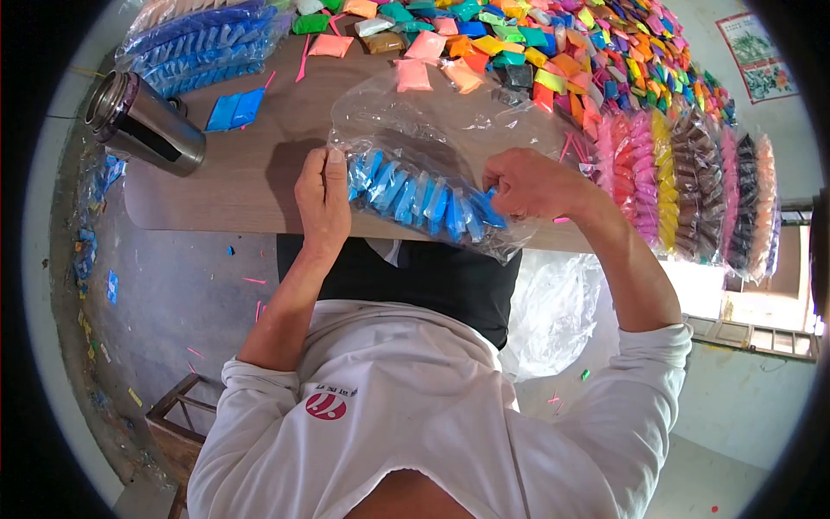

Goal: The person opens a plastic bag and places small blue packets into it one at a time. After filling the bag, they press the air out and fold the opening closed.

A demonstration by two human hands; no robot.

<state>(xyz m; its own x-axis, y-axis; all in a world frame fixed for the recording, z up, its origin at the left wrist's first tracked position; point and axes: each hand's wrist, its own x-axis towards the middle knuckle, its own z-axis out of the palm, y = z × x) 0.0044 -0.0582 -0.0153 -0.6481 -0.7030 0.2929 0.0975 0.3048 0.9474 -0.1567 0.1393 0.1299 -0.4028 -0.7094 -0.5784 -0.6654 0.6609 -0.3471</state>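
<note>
A clear plastic bag (506, 233) lies at the table's near edge with a row of small blue packets (421, 203) inside it. My left hand (325, 197) is closed on the bag's left end, thumb on top, beside the first packet. At the other end my right hand (538, 183) has its fingers curled in against the film and the last blue packets. Exactly what its fingertips pinch is hidden. The bag's loose, transparent part spreads over the table beyond both hands.
A steel flask (143, 123) lies tilted at the left, near a loose blue packet (235, 110). Bagged blue rows (203, 48) stand behind. Colourful packets (553, 52) heap at the back, and filled bags (666, 182) line the right. A wooden stool (177, 415) stands lower left.
</note>
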